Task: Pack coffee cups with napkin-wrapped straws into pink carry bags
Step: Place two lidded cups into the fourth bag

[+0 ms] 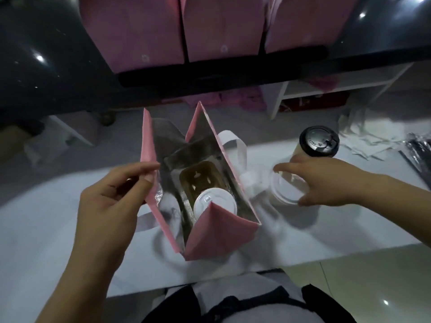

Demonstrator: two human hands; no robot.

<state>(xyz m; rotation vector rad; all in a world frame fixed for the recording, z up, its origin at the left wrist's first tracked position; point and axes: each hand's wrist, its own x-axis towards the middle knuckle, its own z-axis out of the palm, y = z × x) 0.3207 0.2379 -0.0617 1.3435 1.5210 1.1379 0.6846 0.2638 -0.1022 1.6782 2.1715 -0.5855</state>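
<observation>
While the left hand pinches the top rim of the left wall between thumb and forefinger, the pink carry bag stands upright near the middle of the white worktop. Its mouth faces up and its long axis runs from the near edge towards the far edge. Inside its silver lining sits a brown cardboard holder, with a white-lidded cup upright in the nearer slot. Just right of the bag, the right hand curls its fingers and thumb round the lid of a second white-lidded cup, also upright. A black-lidded cup stands just beyond it, its embossed lettering too small to read. At the far right corner lie loose white napkins. More pink bags stand in a row beyond the far edge, each with a small round white mark that cannot be read.
</observation>
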